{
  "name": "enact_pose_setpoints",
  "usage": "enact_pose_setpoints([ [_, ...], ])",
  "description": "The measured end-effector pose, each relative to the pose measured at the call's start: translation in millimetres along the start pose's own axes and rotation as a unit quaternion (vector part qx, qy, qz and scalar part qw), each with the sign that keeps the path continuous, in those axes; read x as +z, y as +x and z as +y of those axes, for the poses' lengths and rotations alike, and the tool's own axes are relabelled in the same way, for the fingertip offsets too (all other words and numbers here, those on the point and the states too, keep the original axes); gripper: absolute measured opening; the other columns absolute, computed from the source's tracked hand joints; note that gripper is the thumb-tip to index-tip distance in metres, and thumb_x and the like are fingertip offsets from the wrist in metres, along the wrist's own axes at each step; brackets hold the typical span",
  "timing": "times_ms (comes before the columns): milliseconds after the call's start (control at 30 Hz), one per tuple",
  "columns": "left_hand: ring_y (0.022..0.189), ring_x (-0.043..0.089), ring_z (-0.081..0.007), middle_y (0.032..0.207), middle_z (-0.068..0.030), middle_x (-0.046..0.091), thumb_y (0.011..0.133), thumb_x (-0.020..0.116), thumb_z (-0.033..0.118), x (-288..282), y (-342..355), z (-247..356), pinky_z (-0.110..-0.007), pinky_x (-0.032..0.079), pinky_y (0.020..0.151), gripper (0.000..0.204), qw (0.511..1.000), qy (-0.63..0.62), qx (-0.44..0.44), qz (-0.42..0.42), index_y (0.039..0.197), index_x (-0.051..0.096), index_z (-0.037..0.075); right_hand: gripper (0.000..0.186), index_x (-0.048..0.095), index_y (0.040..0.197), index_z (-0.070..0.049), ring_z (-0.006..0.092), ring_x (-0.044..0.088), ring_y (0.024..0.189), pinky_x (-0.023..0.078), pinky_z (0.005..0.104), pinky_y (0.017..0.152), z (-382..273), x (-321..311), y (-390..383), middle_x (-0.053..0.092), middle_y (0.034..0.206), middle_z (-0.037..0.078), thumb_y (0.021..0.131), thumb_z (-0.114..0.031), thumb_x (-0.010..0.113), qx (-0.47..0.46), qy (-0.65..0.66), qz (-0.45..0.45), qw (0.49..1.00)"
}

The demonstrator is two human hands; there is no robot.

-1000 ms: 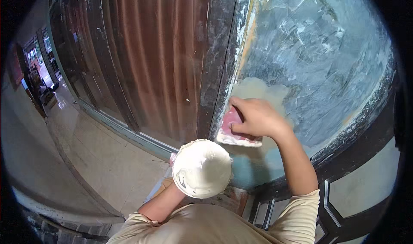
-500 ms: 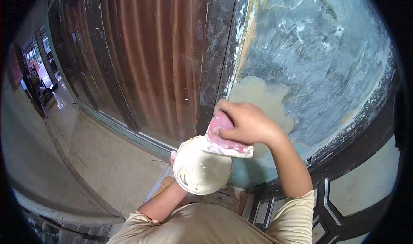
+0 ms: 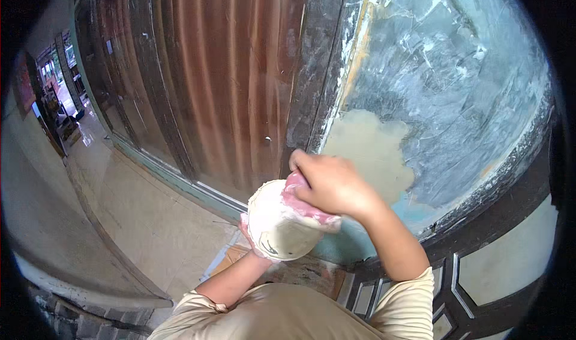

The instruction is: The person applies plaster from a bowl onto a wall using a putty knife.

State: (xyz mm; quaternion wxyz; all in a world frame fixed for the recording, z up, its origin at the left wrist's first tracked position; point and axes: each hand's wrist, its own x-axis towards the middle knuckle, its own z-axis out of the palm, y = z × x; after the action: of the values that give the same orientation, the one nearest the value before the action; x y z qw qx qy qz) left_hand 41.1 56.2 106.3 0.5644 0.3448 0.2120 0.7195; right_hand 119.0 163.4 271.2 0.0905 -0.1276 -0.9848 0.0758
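Note:
My left hand (image 3: pixel 245 229) holds a round tub of creamy white filler (image 3: pixel 279 229) from its left side and underneath; most of the fingers are behind it. In my right hand (image 3: pixel 330 184) is a pink putty spreader (image 3: pixel 302 203), gripped between thumb and fingers. Its lower edge is smeared with filler and lies over the right part of the tub's mouth. Beyond the right hand, a beige patch of filler (image 3: pixel 369 154) covers the lower left of a worn blue-grey wall (image 3: pixel 456 100).
Left of the wall stands a dark wooden frame (image 3: pixel 309 70) with brown-curtained glass (image 3: pixel 228 88). A tiled floor (image 3: pixel 138 202) runs along its foot. Dark panelling with pale insets (image 3: pixel 510 256) is at the lower right. Cardboard (image 3: pixel 225 262) lies below the tub.
My right hand has moved down and left, bringing the spreader further over the tub. The tub has shifted slightly up.

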Motion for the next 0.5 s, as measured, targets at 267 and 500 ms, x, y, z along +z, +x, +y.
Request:
enact_pose_setpoints([
  [267,0.140,0.036,-0.0375,0.154,-0.0152,0.034,0.076,0.038,0.082,-0.4,3.7,7.7,-0.054,0.032,0.115,0.105,0.995,0.102,0.002,0.003,0.152,0.027,0.011,0.033,0.052,0.107,-0.009,0.0385,0.065,0.087,0.050,0.0485,0.075,-8.4,2.9,-2.9,0.066,0.093,0.016,0.085,-0.029,0.066,-0.029,-0.009,-0.019,0.999],
  [500,0.141,0.034,-0.0372,0.155,-0.0148,0.032,0.076,0.037,0.082,-2.7,5.7,17.8,-0.053,0.031,0.116,0.106,0.980,0.197,-0.001,-0.003,0.153,0.025,0.011,0.034,0.054,0.106,-0.009,0.0371,0.067,0.081,0.053,0.0478,0.067,-7.0,-1.2,-7.9,0.066,0.089,0.015,0.081,-0.027,0.069,-0.096,0.021,0.047,0.994],
])
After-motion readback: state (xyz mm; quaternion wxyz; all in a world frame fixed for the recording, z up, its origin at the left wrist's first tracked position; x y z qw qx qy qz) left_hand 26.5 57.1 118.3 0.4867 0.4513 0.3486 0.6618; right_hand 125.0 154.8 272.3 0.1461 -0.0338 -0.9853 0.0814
